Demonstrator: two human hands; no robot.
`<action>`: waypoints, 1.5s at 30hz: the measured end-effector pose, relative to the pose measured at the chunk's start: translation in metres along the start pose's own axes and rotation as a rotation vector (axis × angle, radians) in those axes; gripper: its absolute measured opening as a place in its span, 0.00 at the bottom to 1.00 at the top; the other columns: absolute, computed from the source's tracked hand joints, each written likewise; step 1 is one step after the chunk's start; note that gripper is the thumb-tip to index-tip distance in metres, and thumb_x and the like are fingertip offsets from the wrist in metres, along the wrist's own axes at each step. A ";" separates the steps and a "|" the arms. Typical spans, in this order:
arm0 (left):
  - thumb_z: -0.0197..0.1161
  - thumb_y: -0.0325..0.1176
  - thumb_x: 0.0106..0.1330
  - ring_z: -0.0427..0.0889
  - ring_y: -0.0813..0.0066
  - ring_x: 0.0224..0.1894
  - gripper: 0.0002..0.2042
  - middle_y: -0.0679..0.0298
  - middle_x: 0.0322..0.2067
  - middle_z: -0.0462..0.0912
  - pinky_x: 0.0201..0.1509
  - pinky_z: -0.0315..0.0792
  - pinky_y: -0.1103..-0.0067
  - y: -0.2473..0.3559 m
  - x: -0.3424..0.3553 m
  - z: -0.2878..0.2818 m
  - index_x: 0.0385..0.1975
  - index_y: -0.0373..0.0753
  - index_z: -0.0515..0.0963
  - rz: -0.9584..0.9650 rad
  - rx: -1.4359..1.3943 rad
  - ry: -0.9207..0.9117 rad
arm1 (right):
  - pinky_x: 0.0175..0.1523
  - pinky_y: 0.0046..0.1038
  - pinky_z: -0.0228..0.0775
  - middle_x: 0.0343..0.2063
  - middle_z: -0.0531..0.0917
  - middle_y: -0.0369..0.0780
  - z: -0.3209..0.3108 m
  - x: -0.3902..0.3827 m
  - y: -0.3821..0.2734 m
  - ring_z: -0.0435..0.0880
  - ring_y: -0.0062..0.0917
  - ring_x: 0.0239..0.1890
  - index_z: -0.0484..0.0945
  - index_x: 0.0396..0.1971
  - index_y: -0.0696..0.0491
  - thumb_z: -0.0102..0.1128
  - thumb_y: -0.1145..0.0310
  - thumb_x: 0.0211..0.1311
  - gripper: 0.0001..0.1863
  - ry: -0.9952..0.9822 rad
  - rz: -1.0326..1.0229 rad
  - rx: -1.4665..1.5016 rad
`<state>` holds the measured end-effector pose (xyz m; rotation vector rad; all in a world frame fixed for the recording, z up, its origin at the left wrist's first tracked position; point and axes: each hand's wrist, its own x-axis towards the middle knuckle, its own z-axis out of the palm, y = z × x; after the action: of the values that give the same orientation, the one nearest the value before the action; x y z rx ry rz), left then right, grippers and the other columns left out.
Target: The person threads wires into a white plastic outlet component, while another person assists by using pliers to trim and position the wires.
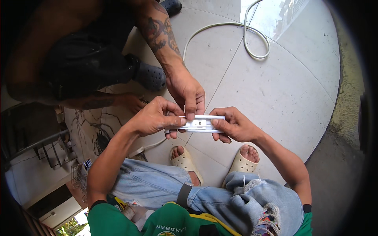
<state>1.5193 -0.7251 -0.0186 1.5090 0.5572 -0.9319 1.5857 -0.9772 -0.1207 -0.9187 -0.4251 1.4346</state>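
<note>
Between my two hands is a white rectangular plastic frame (pixel 215 117), which looks like an electrical wall plate. A small white insert (pixel 199 124) with a dark hole sits in its middle. My left hand (pixel 154 117) grips the left end, thumb on top and fingers underneath. At the other end, my right hand (pixel 235 125) pinches the frame between thumb and fingers. A co-worker's hand (pixel 186 92) reaches in from above, its thumb touching the frame's upper edge near the insert. The underside of the frame is hidden.
A co-worker in dark trousers (pixel 90 67) crouches at the upper left, another hand resting near the knee. A pale cable (pixel 258 57) loops on the tiled floor (pixel 291 98). Dark thin wires (pixel 102 133) lie at the left. My feet in cream clogs (pixel 185 163) stand below the frame.
</note>
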 end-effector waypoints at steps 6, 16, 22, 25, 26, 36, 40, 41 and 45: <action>0.67 0.28 0.63 0.83 0.80 0.22 0.08 0.62 0.23 0.83 0.24 0.77 0.85 -0.001 -0.002 0.007 0.35 0.28 0.81 0.068 0.000 0.015 | 0.20 0.16 0.61 0.19 0.79 0.34 0.005 -0.005 -0.005 0.71 0.13 0.15 0.75 0.43 0.60 0.48 0.62 0.73 0.15 0.044 -0.020 -0.022; 0.65 0.27 0.63 0.80 0.84 0.21 0.06 0.65 0.21 0.82 0.24 0.73 0.85 0.004 -0.018 0.024 0.30 0.29 0.83 0.082 0.185 0.131 | 0.22 0.17 0.68 0.24 0.83 0.38 0.016 -0.007 -0.007 0.75 0.14 0.17 0.77 0.41 0.61 0.53 0.62 0.72 0.15 0.072 0.010 -0.015; 0.66 0.28 0.64 0.80 0.84 0.24 0.06 0.67 0.23 0.82 0.27 0.73 0.86 0.005 -0.018 0.026 0.32 0.30 0.83 0.110 0.231 0.116 | 0.23 0.16 0.69 0.29 0.84 0.37 0.013 -0.002 -0.014 0.77 0.13 0.22 0.78 0.41 0.61 0.56 0.58 0.70 0.18 -0.036 0.066 0.014; 0.65 0.28 0.64 0.80 0.84 0.24 0.05 0.67 0.23 0.82 0.27 0.73 0.86 0.004 -0.020 0.026 0.32 0.31 0.83 0.204 0.256 0.113 | 0.24 0.15 0.67 0.28 0.84 0.34 0.010 -0.001 -0.029 0.76 0.12 0.23 0.78 0.44 0.60 0.55 0.58 0.71 0.18 -0.122 0.140 -0.087; 0.65 0.27 0.64 0.79 0.84 0.24 0.05 0.67 0.23 0.82 0.27 0.73 0.86 0.008 -0.021 0.027 0.32 0.31 0.83 0.195 0.268 0.111 | 0.24 0.15 0.67 0.28 0.84 0.34 0.009 0.000 -0.026 0.76 0.12 0.23 0.78 0.44 0.60 0.55 0.58 0.71 0.18 -0.122 0.143 -0.084; 0.65 0.27 0.64 0.79 0.84 0.24 0.08 0.66 0.25 0.82 0.28 0.74 0.85 0.011 -0.027 0.033 0.38 0.29 0.82 0.121 0.239 0.140 | 0.26 0.16 0.62 0.24 0.80 0.30 0.018 -0.007 -0.024 0.70 0.10 0.22 0.77 0.48 0.60 0.53 0.60 0.72 0.17 -0.107 0.080 -0.068; 0.65 0.27 0.64 0.80 0.83 0.24 0.08 0.64 0.26 0.83 0.28 0.75 0.85 0.011 -0.027 0.037 0.38 0.28 0.82 0.112 0.176 0.132 | 0.27 0.19 0.63 0.23 0.79 0.31 0.020 -0.010 -0.026 0.70 0.12 0.22 0.78 0.44 0.60 0.53 0.62 0.72 0.15 -0.056 0.060 -0.173; 0.65 0.27 0.63 0.80 0.82 0.24 0.08 0.64 0.26 0.83 0.28 0.76 0.85 0.011 -0.028 0.037 0.38 0.28 0.82 0.100 0.151 0.140 | 0.27 0.19 0.63 0.23 0.79 0.31 0.020 -0.009 -0.025 0.70 0.12 0.22 0.78 0.44 0.60 0.53 0.62 0.72 0.15 -0.054 0.064 -0.167; 0.63 0.25 0.64 0.82 0.79 0.23 0.10 0.59 0.23 0.82 0.23 0.76 0.82 0.007 -0.031 0.040 0.38 0.22 0.78 0.158 0.187 0.148 | 0.28 0.22 0.65 0.20 0.78 0.32 0.022 -0.008 -0.024 0.72 0.14 0.22 0.79 0.41 0.58 0.54 0.62 0.71 0.14 -0.020 0.005 -0.278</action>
<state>1.4986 -0.7598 0.0122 1.7741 0.4580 -0.7713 1.5833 -0.9755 -0.0873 -1.1288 -0.6491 1.4114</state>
